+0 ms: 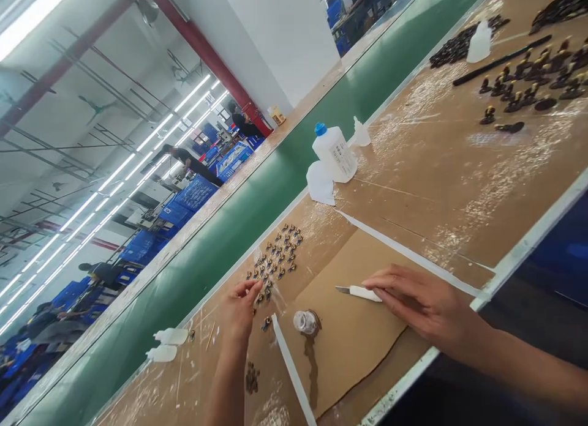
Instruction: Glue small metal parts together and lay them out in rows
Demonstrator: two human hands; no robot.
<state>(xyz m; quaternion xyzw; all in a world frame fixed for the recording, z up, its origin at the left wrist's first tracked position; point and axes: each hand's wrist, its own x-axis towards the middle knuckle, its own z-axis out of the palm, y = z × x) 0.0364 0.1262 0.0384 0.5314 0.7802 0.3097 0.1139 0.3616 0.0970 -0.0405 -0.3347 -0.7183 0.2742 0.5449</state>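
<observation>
My left hand (243, 306) is at the near edge of a group of small dark figurines (278, 257) with yellowish tops. Its thumb and forefinger are pressed together; whatever they may pinch is too small to make out. Over the cardboard sheet (353, 352), my right hand (420, 300) has its fingers closed at the back end of a craft knife (364, 293). The knife has a white handle, and its blade points left. Between the hands stands a small clear jar (305, 322), with a wet streak running from it along the cardboard. One loose figurine (266, 323) lies beside a white strip (291, 368).
A large white bottle (335, 153) with a blue cap stands beyond the cardboard. Small squeeze bottles (171, 336) lie at the left. Larger dark figures (528, 77) stand far right. A green belt (257, 199) runs behind the table. Co-workers (190, 163) are in the distance.
</observation>
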